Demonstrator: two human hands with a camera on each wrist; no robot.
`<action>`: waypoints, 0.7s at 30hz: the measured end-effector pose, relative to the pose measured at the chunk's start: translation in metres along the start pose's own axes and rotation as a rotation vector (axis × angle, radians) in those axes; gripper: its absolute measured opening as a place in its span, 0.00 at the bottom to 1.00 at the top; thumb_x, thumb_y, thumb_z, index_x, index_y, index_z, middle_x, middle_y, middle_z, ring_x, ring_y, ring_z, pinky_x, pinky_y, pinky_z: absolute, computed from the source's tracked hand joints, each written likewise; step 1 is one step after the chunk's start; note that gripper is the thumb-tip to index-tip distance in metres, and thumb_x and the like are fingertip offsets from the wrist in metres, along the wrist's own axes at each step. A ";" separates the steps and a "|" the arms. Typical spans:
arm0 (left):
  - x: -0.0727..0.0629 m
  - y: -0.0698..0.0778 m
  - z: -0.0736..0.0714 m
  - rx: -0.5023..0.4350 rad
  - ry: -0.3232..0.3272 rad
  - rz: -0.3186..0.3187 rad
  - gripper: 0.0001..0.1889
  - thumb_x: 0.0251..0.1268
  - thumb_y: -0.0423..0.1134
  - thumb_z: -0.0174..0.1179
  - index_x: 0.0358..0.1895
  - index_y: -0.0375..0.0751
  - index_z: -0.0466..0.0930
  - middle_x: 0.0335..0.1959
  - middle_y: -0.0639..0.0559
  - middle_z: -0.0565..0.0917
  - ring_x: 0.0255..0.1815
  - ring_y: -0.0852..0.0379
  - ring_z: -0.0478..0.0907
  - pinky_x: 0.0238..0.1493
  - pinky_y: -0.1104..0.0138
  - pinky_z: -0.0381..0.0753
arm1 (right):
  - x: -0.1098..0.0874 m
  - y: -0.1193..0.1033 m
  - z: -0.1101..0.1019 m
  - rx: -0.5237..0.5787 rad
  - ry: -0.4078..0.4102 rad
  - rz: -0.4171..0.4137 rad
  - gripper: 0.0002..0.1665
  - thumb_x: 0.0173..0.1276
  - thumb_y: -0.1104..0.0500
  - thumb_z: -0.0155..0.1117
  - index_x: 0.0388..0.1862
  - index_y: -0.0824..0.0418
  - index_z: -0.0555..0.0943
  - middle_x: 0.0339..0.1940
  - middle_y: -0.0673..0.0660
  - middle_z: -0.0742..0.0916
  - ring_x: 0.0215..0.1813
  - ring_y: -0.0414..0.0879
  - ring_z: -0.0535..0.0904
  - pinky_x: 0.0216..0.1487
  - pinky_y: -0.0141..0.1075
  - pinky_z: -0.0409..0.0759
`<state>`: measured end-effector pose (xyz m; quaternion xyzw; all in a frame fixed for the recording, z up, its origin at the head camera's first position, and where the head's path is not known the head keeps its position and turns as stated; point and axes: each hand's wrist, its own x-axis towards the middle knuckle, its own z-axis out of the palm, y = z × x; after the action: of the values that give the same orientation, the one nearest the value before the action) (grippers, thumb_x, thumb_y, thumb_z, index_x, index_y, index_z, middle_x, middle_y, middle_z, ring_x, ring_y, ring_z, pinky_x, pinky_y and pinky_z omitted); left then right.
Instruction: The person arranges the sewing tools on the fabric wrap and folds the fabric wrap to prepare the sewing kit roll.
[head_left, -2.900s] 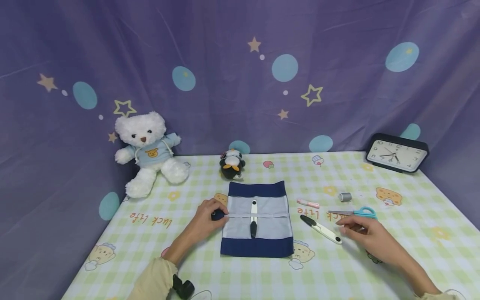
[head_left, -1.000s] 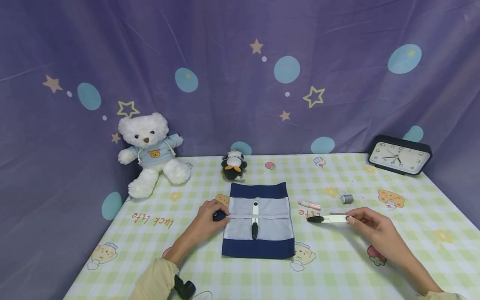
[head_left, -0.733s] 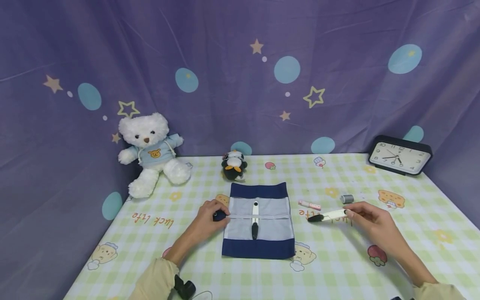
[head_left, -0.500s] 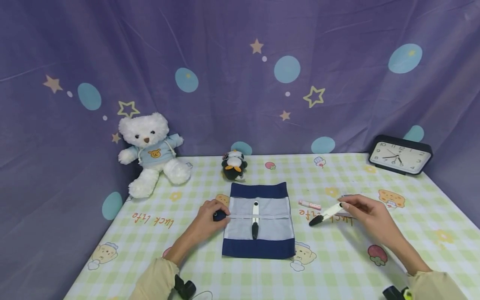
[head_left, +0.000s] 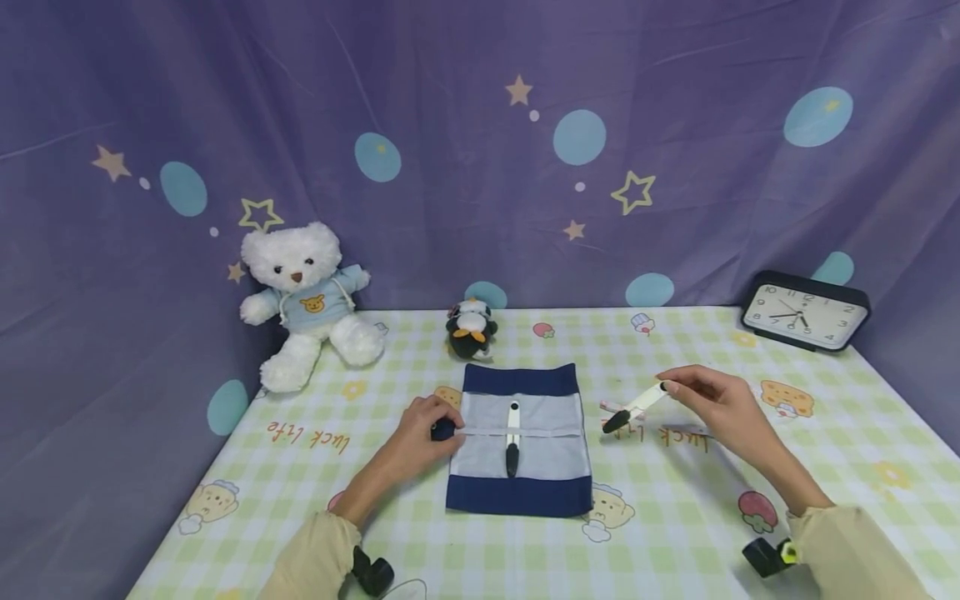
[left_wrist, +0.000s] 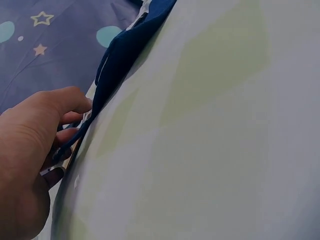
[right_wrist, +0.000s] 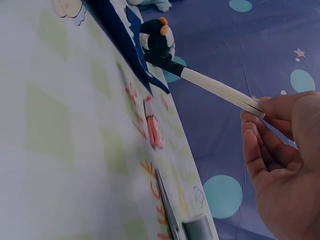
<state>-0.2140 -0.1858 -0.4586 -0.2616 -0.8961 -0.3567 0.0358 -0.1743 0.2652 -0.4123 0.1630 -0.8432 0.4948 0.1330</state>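
Note:
My right hand [head_left: 720,408] pinches white thread snips [head_left: 647,402] with a black tip cover by their rounded end. They hang tilted above the table, cover pointing left and down. An opened fabric pouch [head_left: 521,497], grey with navy ends, lies flat in the middle. A second pair of white and black thread snips [head_left: 513,429] lies on it, crossing the grey strip at its centre. At the pouch's left edge my left hand [head_left: 423,433] pinches a navy flap [head_left: 442,429]. The left wrist view shows the navy fabric edge [left_wrist: 120,60] between those fingers.
A pink and white tube [right_wrist: 154,131], scissors [right_wrist: 167,202] and a grey thread spool [right_wrist: 197,227] lie right of the pouch. The right hand mostly covers the scissors and spool in the head view. Behind are a penguin toy [head_left: 471,329], white bear [head_left: 303,308] and clock [head_left: 805,312].
My right hand has picked the thread snips up off the table, swung them to a steeper tilt and carried them back and left towards the pouch. My left hand has stayed at the pouch's edge.

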 end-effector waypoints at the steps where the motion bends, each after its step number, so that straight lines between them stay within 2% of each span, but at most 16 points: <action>1: 0.001 0.001 0.000 0.010 -0.008 0.005 0.07 0.63 0.37 0.72 0.40 0.51 0.83 0.46 0.56 0.78 0.50 0.49 0.69 0.55 0.51 0.65 | 0.002 -0.001 0.001 0.014 -0.002 -0.004 0.12 0.79 0.63 0.62 0.55 0.65 0.86 0.48 0.56 0.90 0.44 0.41 0.86 0.44 0.28 0.80; 6: 0.005 0.009 -0.001 0.054 -0.033 0.023 0.06 0.65 0.41 0.71 0.40 0.53 0.83 0.52 0.55 0.77 0.53 0.48 0.67 0.56 0.48 0.61 | 0.015 -0.001 0.013 0.081 -0.021 -0.021 0.12 0.79 0.64 0.61 0.55 0.69 0.85 0.49 0.62 0.89 0.45 0.41 0.86 0.47 0.27 0.80; 10: 0.011 0.014 0.000 0.093 -0.042 0.051 0.06 0.65 0.43 0.71 0.40 0.54 0.83 0.54 0.54 0.78 0.57 0.46 0.67 0.55 0.46 0.58 | 0.026 0.002 0.025 0.124 -0.048 0.001 0.14 0.79 0.63 0.61 0.55 0.71 0.85 0.50 0.64 0.89 0.47 0.44 0.86 0.48 0.29 0.81; 15: 0.018 0.018 0.004 0.122 -0.068 0.097 0.06 0.64 0.43 0.70 0.41 0.51 0.85 0.54 0.50 0.81 0.58 0.45 0.68 0.55 0.46 0.60 | 0.040 0.004 0.041 0.168 -0.075 0.043 0.16 0.80 0.60 0.61 0.56 0.71 0.85 0.51 0.64 0.89 0.49 0.51 0.85 0.49 0.32 0.81; 21: 0.024 0.021 0.009 0.138 -0.106 0.123 0.08 0.64 0.44 0.71 0.44 0.51 0.88 0.50 0.53 0.82 0.56 0.48 0.69 0.56 0.47 0.62 | 0.057 0.004 0.061 0.202 -0.111 0.029 0.16 0.80 0.61 0.61 0.56 0.72 0.84 0.51 0.65 0.88 0.51 0.54 0.85 0.50 0.33 0.81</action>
<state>-0.2228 -0.1564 -0.4462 -0.3317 -0.9014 -0.2768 0.0280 -0.2316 0.2050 -0.4225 0.1905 -0.7973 0.5695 0.0616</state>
